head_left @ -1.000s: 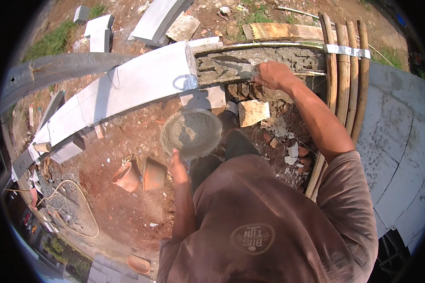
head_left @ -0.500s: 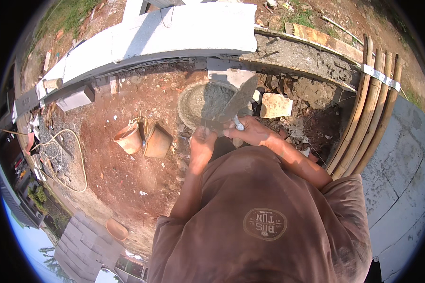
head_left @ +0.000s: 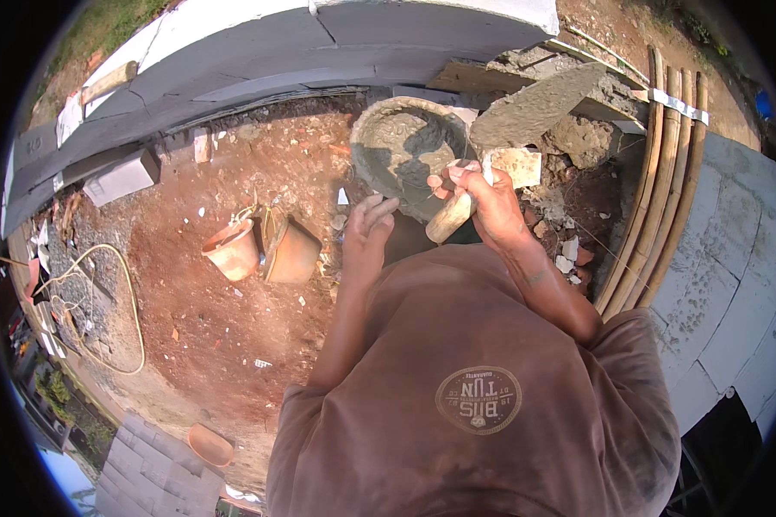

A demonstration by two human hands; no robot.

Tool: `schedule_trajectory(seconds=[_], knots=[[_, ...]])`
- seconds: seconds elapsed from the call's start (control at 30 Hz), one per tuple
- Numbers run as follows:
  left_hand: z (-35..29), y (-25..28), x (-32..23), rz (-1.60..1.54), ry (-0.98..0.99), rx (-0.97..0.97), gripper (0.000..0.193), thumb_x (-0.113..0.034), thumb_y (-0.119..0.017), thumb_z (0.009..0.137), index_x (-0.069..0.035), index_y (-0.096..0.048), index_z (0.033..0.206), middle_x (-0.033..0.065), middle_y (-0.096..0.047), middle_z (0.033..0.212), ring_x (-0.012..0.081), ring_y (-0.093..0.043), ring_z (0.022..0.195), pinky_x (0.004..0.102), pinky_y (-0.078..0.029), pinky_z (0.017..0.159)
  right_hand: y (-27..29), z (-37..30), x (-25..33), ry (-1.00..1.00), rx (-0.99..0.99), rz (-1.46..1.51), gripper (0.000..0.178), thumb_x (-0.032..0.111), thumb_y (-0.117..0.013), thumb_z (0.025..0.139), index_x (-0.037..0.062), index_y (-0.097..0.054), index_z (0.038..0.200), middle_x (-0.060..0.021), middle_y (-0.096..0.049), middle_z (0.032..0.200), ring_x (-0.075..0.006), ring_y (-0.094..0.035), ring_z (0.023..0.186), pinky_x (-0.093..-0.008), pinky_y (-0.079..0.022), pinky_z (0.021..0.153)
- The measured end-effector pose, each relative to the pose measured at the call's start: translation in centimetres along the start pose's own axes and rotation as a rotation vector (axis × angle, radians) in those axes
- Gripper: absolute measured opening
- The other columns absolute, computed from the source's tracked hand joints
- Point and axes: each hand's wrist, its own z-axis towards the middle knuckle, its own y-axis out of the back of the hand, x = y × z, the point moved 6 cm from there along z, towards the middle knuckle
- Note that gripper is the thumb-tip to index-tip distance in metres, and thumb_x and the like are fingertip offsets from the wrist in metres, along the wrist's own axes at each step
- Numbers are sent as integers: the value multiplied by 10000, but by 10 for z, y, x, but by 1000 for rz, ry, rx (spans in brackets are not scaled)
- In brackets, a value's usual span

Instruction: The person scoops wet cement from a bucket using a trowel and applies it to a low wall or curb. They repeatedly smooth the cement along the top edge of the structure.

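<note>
My right hand (head_left: 490, 202) grips the wooden handle of a trowel (head_left: 535, 108). The trowel's wide blade, smeared with wet grey mortar, points away to the upper right, past the basin's right side. Just left of the handle, my left hand (head_left: 369, 231) hangs with nothing in it, its fingers slightly bent and apart. Beyond both hands sits a round basin (head_left: 362, 177) of wet mortar (head_left: 397, 142), its surface partly in shadow.
A low wall of grey blocks (head_left: 259, 60) runs across the far side. Two buckets (head_left: 291, 252) tied with cord stand at left on red soil. Strapped bamboo poles (head_left: 655, 189) lean at right, beside grey blocks (head_left: 707, 284). A hose (head_left: 142, 319) loops at far left; rubble (head_left: 569, 250) lies right.
The trowel has swung to the right and up, away from the basin, with my right hand. My left hand has come away from it, its fingers loosening. My view has shifted slightly.
</note>
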Motion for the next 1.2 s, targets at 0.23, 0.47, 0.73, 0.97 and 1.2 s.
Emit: schedule_trajectory(seconds=[0.23,0.47,0.73,0.97,1.2], knots=[[18,35,187,-548,527,-133,1063,-815,-270,791,38,-207,1420,257,-328,1406,350,-387,1273,456,-320,1043,-36,-16,-10,5,-47,115,148,142,-557,877,-4,-580,867,-121,-635,865,-223,-642,823,-357,-494,775],[51,8,105,-364,453,-210,1115,-844,-292,758,47,-193,1421,271,-296,1409,375,-344,1295,511,-292,1048,15,-14,-9,66,-75,-104,109,102,-618,857,45,-585,770,-37,-594,760,-149,-607,782,-283,-465,729],[105,-16,96,-160,285,-410,444,-77,-653,767,87,-505,1151,161,-611,1038,261,-634,834,381,-535,713,115,19,-27,-111,-94,-39,121,130,-609,858,37,-584,786,-36,-571,775,-150,-592,771,-305,-467,709],[82,-66,65,42,260,-610,334,21,-620,726,111,-552,1040,118,-623,907,204,-599,770,314,-488,678,236,18,-6,-388,246,-848,373,362,-647,822,1,-643,918,-141,-670,792,-208,-645,835,-336,-475,752],[52,-124,26,32,116,-607,301,37,-585,738,55,-557,1037,86,-614,908,154,-563,781,283,-464,693,275,73,113,165,607,-1886,452,337,-560,851,29,-501,1176,-181,-665,861,-356,-640,868,-438,-503,765]])
